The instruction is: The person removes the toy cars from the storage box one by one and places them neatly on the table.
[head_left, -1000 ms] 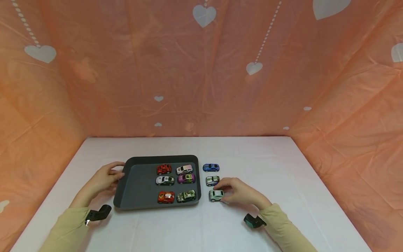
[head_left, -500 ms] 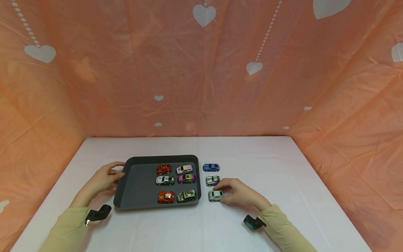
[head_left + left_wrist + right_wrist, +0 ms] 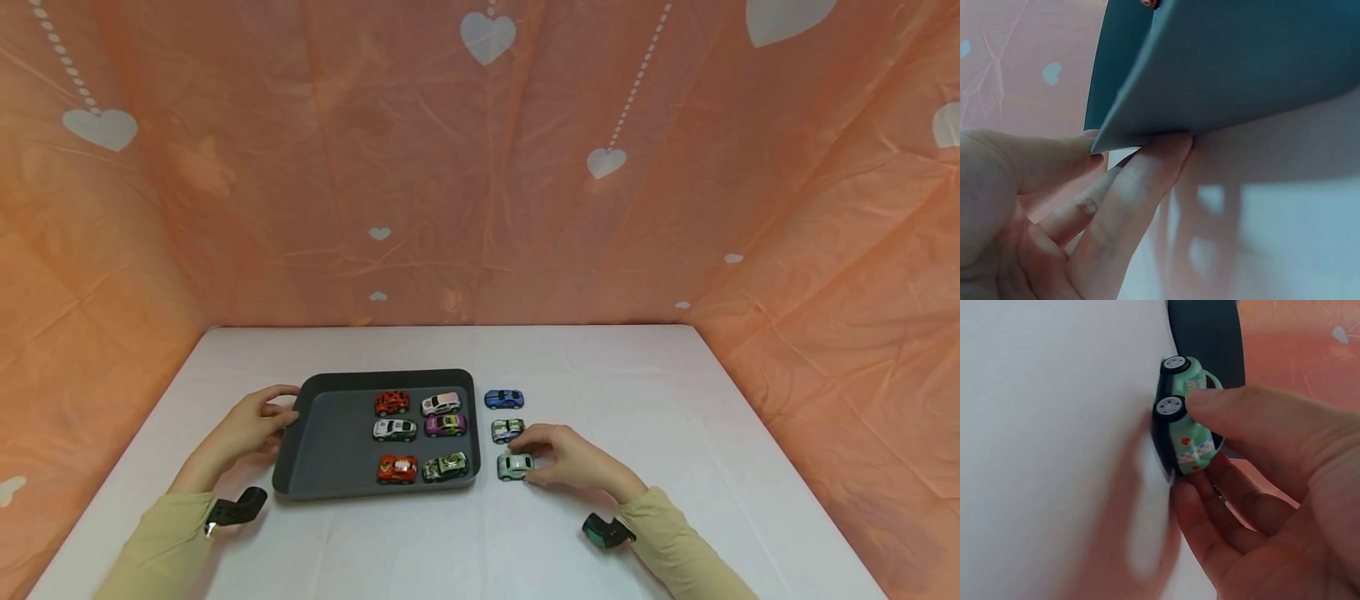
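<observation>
My left hand (image 3: 251, 423) pinches the left rim of a dark grey baking tray (image 3: 322, 450); in the left wrist view the thumb is on top of the rim and fingers are beneath it. My right hand (image 3: 573, 458) holds a mint green toy car (image 3: 1191, 425) by its sides, just right of the tray. Above that car in the head view stand a white and green toy car (image 3: 507, 430) and a blue toy car (image 3: 504, 398), in a column on the table.
Several toy cars sit in the tray's right half, among them a red one (image 3: 396, 469), a purple one (image 3: 446, 425) and a camouflage one (image 3: 446, 467). A white cloth covers the table (image 3: 420, 550). Orange curtains (image 3: 480, 208) with hearts hang behind and at both sides.
</observation>
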The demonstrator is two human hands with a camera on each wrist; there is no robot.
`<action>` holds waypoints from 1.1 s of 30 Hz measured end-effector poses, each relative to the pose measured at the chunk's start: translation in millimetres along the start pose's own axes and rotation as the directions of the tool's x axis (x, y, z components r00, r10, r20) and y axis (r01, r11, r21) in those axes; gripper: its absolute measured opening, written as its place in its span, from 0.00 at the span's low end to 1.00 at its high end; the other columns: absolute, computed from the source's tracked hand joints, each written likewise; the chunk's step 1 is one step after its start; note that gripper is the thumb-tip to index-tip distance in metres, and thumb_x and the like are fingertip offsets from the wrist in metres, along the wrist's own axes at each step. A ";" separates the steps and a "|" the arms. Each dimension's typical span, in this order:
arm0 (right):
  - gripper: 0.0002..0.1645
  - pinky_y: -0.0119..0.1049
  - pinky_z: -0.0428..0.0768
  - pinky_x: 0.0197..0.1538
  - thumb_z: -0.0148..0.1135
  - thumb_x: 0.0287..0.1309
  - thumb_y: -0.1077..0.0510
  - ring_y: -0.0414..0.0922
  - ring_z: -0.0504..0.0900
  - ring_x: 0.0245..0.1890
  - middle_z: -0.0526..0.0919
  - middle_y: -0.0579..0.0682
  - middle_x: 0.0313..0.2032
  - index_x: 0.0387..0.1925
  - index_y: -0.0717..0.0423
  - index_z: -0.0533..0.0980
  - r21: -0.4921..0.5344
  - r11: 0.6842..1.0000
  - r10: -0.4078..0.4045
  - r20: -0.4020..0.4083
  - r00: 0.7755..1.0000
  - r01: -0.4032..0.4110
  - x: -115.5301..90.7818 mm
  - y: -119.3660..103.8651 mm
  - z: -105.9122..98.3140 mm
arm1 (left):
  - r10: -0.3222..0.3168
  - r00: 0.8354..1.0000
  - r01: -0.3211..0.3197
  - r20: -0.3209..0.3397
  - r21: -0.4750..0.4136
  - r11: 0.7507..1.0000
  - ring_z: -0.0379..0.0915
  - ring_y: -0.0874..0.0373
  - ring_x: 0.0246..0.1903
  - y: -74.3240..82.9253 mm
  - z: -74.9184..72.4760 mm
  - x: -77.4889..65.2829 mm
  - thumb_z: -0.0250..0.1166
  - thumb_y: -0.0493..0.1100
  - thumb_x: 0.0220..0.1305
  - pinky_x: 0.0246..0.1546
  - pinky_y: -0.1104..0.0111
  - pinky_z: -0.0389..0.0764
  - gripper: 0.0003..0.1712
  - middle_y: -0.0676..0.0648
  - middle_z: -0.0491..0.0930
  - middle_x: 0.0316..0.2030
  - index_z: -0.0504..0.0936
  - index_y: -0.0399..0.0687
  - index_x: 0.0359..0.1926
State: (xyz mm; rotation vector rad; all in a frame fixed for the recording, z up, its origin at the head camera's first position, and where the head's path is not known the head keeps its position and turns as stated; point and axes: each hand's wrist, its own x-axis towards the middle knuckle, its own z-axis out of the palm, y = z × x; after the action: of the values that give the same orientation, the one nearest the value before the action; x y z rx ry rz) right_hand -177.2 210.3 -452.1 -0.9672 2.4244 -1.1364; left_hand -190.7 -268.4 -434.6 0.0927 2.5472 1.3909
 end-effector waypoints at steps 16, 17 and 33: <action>0.23 0.45 0.76 0.51 0.67 0.52 0.71 0.55 0.79 0.46 0.80 0.59 0.48 0.51 0.67 0.75 0.010 0.987 -0.159 -0.024 0.987 0.159 3.0 -16.6 -10.5 | 0.001 1.000 0.000 0.008 -0.013 1.000 0.78 0.51 0.29 -0.1 -0.7 -0.6 0.55 0.36 0.70 0.26 0.61 0.79 0.28 0.30 0.78 0.43 0.59 0.31 0.66; 0.22 0.47 0.76 0.51 0.66 0.52 0.72 0.57 0.78 0.46 0.80 0.60 0.48 0.51 0.68 0.75 0.010 0.986 -0.168 -0.028 0.985 0.169 4.0 -20.7 -11.3 | 0.000 1.000 0.000 0.008 -0.014 1.000 0.78 0.51 0.29 0.1 -0.7 -0.8 0.55 0.36 0.70 0.26 0.61 0.79 0.28 0.30 0.78 0.43 0.59 0.31 0.66; 0.23 0.45 0.72 0.57 0.66 0.56 0.66 0.55 0.77 0.52 0.78 0.59 0.53 0.54 0.64 0.74 -0.013 0.983 -0.185 -0.018 0.983 0.185 43.2 -47.6 -25.1 | 0.016 1.000 -0.016 -0.006 -0.011 1.000 0.78 0.52 0.28 1.8 1.6 -0.7 0.56 0.34 0.68 0.24 0.61 0.79 0.27 0.29 0.78 0.43 0.60 0.30 0.65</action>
State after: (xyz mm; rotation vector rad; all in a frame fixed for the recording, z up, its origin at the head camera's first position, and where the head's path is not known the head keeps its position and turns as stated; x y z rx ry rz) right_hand -200.3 173.0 -398.8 -1.2117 2.3983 -1.1989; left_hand -189.7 -266.2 -433.8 0.1080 2.5493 1.4126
